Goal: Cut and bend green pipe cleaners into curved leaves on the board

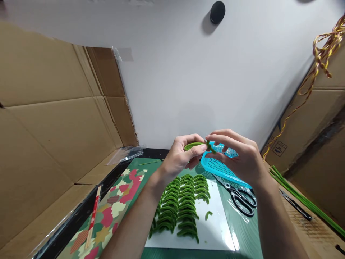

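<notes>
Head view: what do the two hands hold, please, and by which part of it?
The left hand pinches a green pipe-cleaner loop near its end facing the right hand; whether that hand's fingers grip too cannot be told.

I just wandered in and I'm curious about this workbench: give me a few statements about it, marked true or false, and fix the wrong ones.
1. The left hand holds a green strip. True.
2. Curved green pieces lie in columns on a white board. True.
3. Scissors with black handles lie near a blue basket. True.
4. The scissors lie inside the basket. False: the scissors are outside the basket.
5. The left hand lies flat on the white board. False: it is raised.
</notes>
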Action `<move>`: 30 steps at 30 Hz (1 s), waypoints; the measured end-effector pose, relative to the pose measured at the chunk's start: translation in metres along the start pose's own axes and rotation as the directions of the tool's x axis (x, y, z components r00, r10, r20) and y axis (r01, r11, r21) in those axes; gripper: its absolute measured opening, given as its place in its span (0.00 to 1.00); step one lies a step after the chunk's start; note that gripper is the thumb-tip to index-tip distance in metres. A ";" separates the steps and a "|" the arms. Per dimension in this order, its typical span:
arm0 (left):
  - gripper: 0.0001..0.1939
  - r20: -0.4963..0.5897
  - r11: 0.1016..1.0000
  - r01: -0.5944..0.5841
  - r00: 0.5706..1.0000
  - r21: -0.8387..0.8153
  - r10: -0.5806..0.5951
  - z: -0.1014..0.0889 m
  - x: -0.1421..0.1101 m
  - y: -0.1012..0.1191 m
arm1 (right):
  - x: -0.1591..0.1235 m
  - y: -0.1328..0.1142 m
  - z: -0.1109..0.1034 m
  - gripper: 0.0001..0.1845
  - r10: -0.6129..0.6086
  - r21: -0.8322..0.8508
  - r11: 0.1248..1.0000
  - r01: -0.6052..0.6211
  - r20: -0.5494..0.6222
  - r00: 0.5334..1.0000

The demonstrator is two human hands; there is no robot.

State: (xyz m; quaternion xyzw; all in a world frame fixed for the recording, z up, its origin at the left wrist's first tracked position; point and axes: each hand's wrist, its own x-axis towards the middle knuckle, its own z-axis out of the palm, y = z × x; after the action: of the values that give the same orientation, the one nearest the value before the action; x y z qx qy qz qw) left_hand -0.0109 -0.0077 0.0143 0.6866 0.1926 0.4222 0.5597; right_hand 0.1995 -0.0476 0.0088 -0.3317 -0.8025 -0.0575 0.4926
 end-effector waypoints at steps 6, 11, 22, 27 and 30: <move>0.13 -0.018 1.000 -0.015 1.000 0.025 0.015 0.004 0.000 0.002 | 0.001 0.000 0.000 0.12 0.021 -0.001 1.000 -0.021 -0.009 1.000; 0.14 -0.028 0.998 -0.045 0.999 0.048 0.046 0.008 0.000 0.004 | 0.001 0.000 0.001 0.09 0.041 0.025 0.999 -0.040 -0.029 0.999; 0.13 -0.022 0.998 -0.042 0.999 0.057 0.043 0.005 -0.002 0.003 | -0.004 0.004 -0.001 0.17 0.027 0.004 1.000 -0.026 -0.035 0.999; 0.12 -0.021 0.993 -0.046 0.999 0.110 0.049 0.002 -0.005 0.003 | -0.005 0.003 -0.002 0.16 0.028 -0.004 1.000 -0.028 -0.023 0.999; 0.13 -0.017 0.990 -0.045 0.999 0.133 0.047 0.001 -0.007 0.004 | -0.005 0.002 -0.003 0.16 0.020 0.002 1.000 -0.020 -0.017 1.000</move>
State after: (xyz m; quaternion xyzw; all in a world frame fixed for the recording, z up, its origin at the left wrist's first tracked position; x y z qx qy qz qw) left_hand -0.0147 -0.0149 0.0157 0.7224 0.2101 0.4280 0.5008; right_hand 0.2046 -0.0495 0.0056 -0.3386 -0.7950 -0.0545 0.5003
